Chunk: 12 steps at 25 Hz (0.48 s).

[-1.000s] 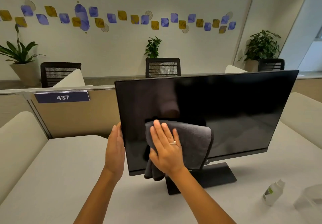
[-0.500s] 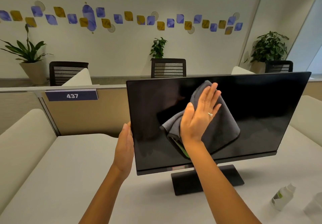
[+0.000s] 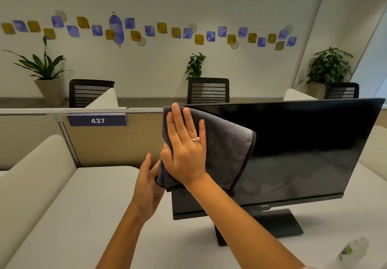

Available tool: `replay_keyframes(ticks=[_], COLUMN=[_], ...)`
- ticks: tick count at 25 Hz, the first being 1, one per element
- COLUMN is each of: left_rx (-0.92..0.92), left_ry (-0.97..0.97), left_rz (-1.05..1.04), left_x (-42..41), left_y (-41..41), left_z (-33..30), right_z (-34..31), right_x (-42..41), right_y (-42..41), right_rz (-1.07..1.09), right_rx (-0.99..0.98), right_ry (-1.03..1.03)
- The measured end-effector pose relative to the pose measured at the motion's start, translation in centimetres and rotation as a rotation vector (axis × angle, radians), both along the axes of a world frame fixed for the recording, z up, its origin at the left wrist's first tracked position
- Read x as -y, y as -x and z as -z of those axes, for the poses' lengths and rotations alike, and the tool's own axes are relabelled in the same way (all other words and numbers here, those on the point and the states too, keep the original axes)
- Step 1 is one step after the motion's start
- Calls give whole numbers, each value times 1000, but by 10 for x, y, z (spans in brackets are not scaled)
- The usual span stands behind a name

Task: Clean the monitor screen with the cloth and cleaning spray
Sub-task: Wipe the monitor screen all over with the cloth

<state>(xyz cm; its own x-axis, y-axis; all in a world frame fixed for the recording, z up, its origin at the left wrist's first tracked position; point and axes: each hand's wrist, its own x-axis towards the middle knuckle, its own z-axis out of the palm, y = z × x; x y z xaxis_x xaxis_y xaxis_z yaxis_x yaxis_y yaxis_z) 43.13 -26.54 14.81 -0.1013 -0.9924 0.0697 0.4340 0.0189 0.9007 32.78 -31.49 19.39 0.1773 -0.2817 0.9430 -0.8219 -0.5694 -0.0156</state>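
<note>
- The monitor (image 3: 293, 153) stands on its stand on the pale surface (image 3: 83, 216), screen facing me and tilted back a little, dark and switched off.
- The grey cloth (image 3: 226, 153) lies flat against the screen's upper left corner, its top edge at the top of the frame and its left edge hanging just past the monitor's side.
- My right hand (image 3: 185, 149) presses the cloth to the glass with fingers straight and close together, palm flat; it pinches nothing, it just pushes.
- My left hand (image 3: 146, 187) sits at the monitor's left edge, fingers straight and relaxed, and looks to be steadying the frame. I cannot tell whether it also touches the cloth's lower corner, which overlaps it from this angle.
- The spray bottle (image 3: 351, 250) stands on the surface near the right, well apart from both hands and blurred at the frame's corner.
- I judge the spraying step to be done or set aside, since the bottle is down and the cloth is at work; whether the cloth or glass is damp I cannot see.
- Wiping is under way. The cloth covers only the left part of the screen now; the middle and right side lie bare.
- From this view I cannot tell which parts are already clean: the glass shows only soft reflections, no clear smears or streaks.
- What I reckon is left: passes across the middle, right side and bottom strip, then putting the cloth down.
</note>
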Motion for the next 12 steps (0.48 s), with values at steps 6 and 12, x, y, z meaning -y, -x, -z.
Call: replay_keyframes(ticks=[6, 12], left_rx=[30, -58], left_ry=[4, 4], left_rz=[86, 133], left_x=[0, -1], left_y=[-4, -7], left_z=[2, 2], right_z=[31, 107], right_x=[-6, -21], right_y=[6, 19], right_rz=[20, 86], right_rx=[-101, -231], right_ry=[-31, -140])
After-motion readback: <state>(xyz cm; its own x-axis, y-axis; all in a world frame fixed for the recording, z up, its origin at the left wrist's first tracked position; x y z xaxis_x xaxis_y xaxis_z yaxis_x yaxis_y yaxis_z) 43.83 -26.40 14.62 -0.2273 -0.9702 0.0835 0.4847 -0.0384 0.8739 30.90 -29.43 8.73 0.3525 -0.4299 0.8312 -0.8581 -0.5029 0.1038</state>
